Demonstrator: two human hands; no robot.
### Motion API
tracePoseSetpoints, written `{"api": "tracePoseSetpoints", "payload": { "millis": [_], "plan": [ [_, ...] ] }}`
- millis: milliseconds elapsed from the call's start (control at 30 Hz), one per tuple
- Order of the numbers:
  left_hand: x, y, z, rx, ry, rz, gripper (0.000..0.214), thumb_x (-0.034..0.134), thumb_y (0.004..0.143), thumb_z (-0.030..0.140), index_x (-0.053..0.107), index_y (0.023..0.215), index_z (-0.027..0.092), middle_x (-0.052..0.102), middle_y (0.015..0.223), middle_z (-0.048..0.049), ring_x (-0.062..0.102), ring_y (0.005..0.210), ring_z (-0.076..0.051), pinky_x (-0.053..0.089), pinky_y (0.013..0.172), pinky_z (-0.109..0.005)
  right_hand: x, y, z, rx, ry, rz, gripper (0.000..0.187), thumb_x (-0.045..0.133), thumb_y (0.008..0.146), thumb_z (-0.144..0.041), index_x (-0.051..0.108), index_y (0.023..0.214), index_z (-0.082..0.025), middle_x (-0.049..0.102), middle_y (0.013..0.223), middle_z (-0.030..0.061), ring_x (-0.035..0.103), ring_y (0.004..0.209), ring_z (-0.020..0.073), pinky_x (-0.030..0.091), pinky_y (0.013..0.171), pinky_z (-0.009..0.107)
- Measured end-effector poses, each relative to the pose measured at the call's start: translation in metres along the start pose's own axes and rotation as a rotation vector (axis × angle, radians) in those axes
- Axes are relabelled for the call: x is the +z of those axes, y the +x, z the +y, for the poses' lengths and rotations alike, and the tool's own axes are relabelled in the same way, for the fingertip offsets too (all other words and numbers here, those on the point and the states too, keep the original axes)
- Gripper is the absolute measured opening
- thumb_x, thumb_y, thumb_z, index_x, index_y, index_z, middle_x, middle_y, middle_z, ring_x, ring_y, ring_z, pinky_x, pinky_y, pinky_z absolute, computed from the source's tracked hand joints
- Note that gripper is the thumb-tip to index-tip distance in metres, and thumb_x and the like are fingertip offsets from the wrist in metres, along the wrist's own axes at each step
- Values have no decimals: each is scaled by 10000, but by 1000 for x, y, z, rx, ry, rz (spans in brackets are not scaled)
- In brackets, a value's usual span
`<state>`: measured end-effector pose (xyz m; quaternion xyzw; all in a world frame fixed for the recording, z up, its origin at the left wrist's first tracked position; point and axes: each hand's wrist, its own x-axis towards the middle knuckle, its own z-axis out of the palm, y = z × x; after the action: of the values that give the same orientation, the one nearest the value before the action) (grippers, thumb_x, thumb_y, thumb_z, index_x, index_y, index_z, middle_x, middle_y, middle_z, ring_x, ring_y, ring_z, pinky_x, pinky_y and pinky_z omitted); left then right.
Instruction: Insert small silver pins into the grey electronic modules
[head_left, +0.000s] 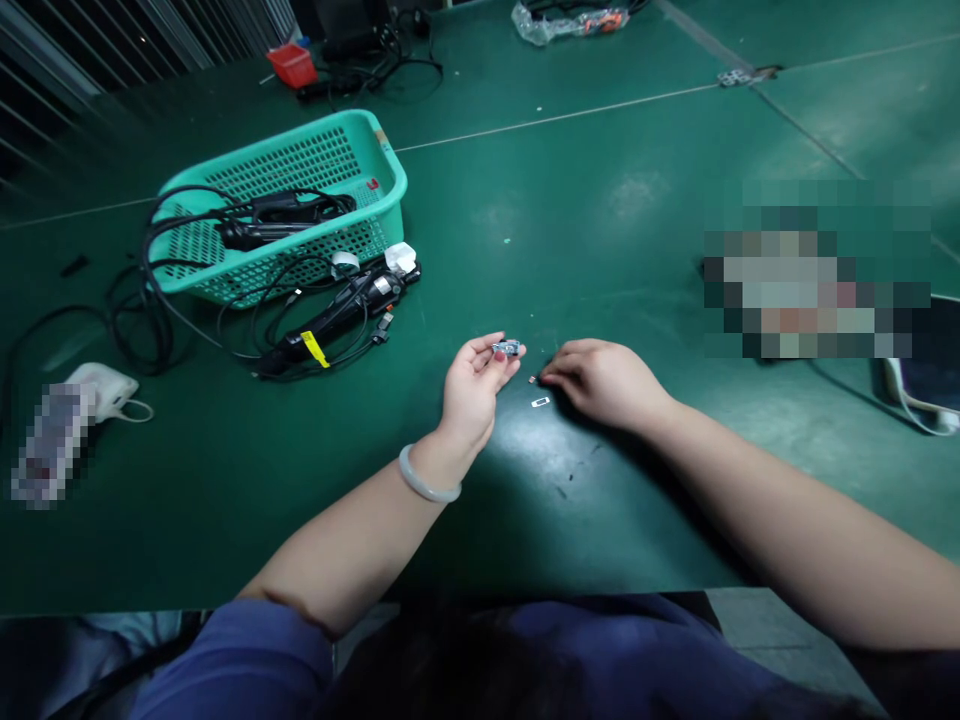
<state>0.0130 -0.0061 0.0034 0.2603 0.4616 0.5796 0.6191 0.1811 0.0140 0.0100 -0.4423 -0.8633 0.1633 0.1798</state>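
Between the thumb and fingers of my left hand (474, 385) is a small circuit board (507, 348), raised a little over the green table (480, 540). My right hand (604, 380) rests on the table to the right, its fingers bent together at a tiny light-coloured part (532, 379); whether the fingertips grip it or only touch it is hard to see. Just in front of the fingers lies a small white rectangular frame piece (540, 402), flat on the table. A pale bangle (427, 478) circles my left wrist.
A teal plastic basket (394, 190) with black cabled devices stands at the left. Before it lie a black handheld tool (341, 315) and cables. Further out are a red bin (292, 65) and a plastic-wrapped item (570, 22). A dark-screened device (926, 355) sits far right.
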Motion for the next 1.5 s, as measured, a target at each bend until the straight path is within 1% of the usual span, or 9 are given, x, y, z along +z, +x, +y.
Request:
{"api": "tracePoseSetpoints", "payload": {
  "millis": [200,333,633,733,900,1000,1267,1400,1500],
  "plan": [
    [1,0,0,2,1,-7,141,563,822,108,573,954,157,673,891,-27,672,895,-116,462,958,-335,8,5,-2,53,21,53,111,609,823,-229,711,867,-225,688,903,26,636,821,171,475,724,285],
    [1,-1,1,-1,12,-13,134,570,822,122,577,950,159,670,897,-31,670,894,-121,457,963,-342,15,9,-1,9,-24,20,115,576,839,-191,680,793,-200,663,855,35,623,790,166,453,684,266],
    [-1,1,-3,28,55,-73,119,535,846,132,576,954,161,648,854,-18,647,844,-103,488,872,-297,21,15,7,-97,-195,8,214,447,915,-226,629,818,-169,618,831,60,577,738,163,402,636,263],
    [-1,-1,-4,40,68,-98,116,504,864,127,570,955,158,640,834,-12,637,807,-87,487,826,-265,15,14,10,-91,-44,79,180,446,894,-179,597,796,-174,608,836,60,566,736,161,421,655,264],
    [0,-6,-4,-42,92,-260,105,508,860,127,572,937,158,621,771,3,615,724,-74,468,774,-245,-8,8,5,-231,341,419,168,471,888,-152,546,744,-194,566,770,28,549,748,140,443,718,275],
    [1,-9,-4,-95,80,-331,86,541,847,154,568,928,166,609,755,13,600,682,-70,460,753,-252,-12,6,0,-296,419,383,141,523,873,-166,574,745,-198,552,801,25,549,756,134,448,698,279],
    [2,-14,-1,-193,19,-410,114,607,807,196,544,896,161,605,749,14,586,659,-76,452,717,-264,-7,6,-2,-333,487,257,139,556,849,-157,624,735,-197,518,827,21,536,740,116,459,655,262],
    [2,-14,-1,-200,-1,-420,95,596,809,186,547,884,158,599,737,11,589,653,-82,453,713,-271,-6,5,-2,-323,517,273,133,592,832,-178,666,725,-205,517,814,19,539,728,117,461,634,259],
    [1,-14,0,-201,-5,-414,82,580,814,169,551,890,157,606,732,6,595,654,-84,457,721,-273,-6,5,-2,-215,527,367,124,607,827,-209,693,738,-221,548,788,20,552,715,127,470,647,278]
  ]
}}
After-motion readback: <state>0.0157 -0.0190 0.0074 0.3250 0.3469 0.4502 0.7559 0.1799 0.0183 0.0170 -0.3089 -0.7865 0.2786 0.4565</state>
